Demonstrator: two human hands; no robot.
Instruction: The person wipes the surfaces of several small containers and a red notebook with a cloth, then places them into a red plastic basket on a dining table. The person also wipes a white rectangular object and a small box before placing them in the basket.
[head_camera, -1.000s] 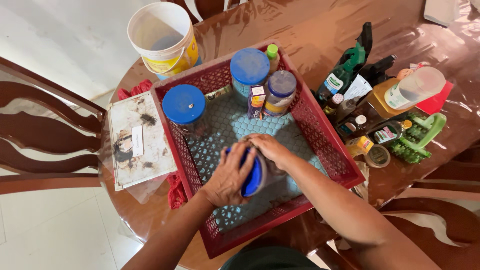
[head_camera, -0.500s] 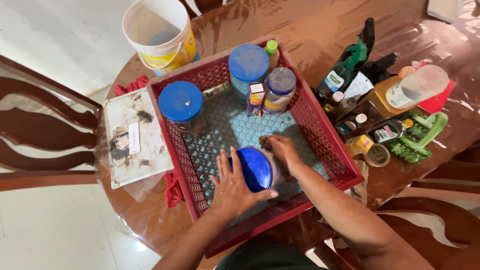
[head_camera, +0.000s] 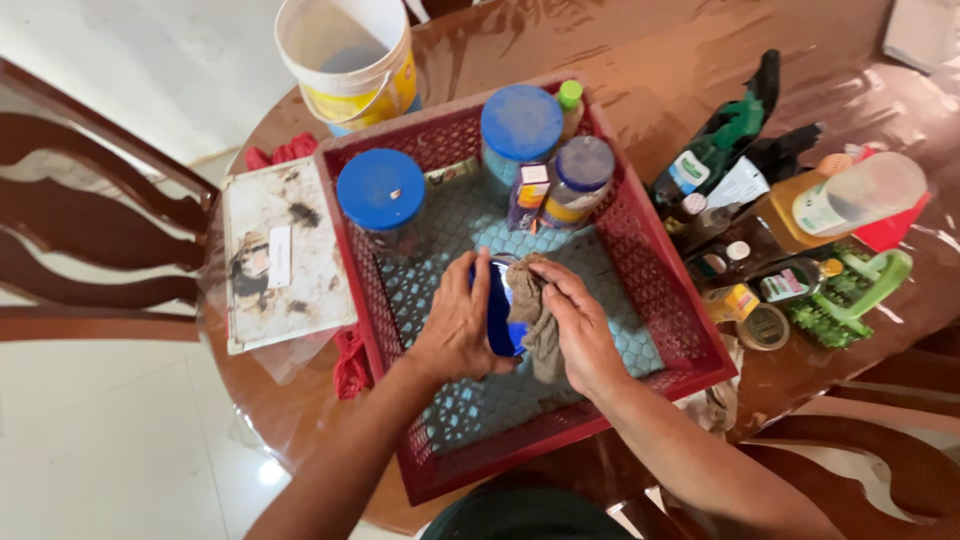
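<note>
left hand (head_camera: 458, 325) grips the blue lid (head_camera: 497, 308) of a jar held over the middle of the red crate (head_camera: 690, 300); right hand (head_camera: 575, 325) presses a rag (head_camera: 535, 320) on it. wiping looks underway; three jars behind wait.

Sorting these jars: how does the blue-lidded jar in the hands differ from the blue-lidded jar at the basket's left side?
The held jar is tipped on its side, lid facing the left hand; the left-side jar stands upright. The held jar is gripped and touched by a brownish cloth under the right hand; the left-side jar stands untouched. Both have blue lids and sit over the red basket.
</note>
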